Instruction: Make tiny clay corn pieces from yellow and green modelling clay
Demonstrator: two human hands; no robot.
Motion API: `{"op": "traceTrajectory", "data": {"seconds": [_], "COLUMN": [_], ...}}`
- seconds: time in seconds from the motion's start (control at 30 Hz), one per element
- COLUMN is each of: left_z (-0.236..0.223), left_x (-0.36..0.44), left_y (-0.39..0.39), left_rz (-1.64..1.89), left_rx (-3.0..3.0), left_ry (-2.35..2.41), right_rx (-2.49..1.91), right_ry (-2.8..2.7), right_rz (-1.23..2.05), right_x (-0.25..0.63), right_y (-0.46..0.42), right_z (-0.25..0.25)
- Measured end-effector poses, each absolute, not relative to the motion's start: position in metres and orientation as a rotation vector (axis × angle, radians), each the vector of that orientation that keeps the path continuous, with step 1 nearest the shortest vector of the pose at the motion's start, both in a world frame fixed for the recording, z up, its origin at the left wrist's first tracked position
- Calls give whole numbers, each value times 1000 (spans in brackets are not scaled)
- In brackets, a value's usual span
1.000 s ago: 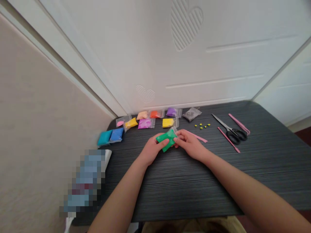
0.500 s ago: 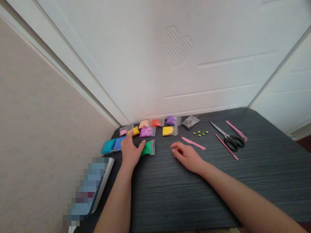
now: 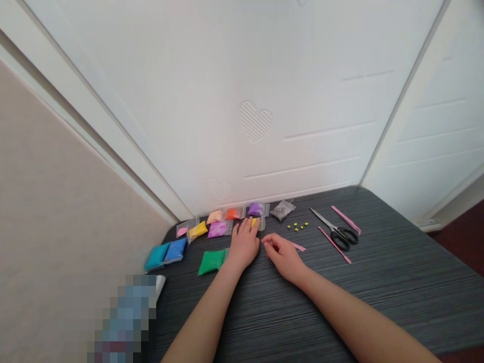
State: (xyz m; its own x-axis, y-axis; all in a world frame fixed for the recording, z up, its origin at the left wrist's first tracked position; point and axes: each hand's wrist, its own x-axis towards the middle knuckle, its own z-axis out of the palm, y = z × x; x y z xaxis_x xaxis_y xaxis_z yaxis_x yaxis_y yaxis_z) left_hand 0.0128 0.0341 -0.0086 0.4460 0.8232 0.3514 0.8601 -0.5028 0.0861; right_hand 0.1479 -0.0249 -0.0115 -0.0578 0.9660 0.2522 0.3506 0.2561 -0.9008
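Currently, the left hand (image 3: 244, 247) partly covers a bright yellow packet (image 3: 262, 223).

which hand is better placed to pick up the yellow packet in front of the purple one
Left, most likely: the left hand is already over the yellow packet, fingers spread across it. The right hand is apart from it, curled beside the flat pink tool.

green packet (image 3: 212, 261): released, now on table (image 3: 280, 322) | left hand (image 3: 244, 244): shifted right, over yellow packet (image 3: 263, 223)
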Motion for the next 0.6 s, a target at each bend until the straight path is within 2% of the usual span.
{"op": "traceTrajectory", "data": {"seconds": [0.37,0.6], "left_z": [-19,-14], "left_x": [-10,-12], "left_y": [16,-7], "left_rz": [-672,-1062], "left_rx": [-2696,-2635], "left_ry": [-1458,-1313], "right_rx": [-1266,-1326], "right_ry": [-1536,-1378], "right_rz": [806,955], "right_x": [151,159], "right_y": [-28,-25], "right_z": [-6,-7]}}
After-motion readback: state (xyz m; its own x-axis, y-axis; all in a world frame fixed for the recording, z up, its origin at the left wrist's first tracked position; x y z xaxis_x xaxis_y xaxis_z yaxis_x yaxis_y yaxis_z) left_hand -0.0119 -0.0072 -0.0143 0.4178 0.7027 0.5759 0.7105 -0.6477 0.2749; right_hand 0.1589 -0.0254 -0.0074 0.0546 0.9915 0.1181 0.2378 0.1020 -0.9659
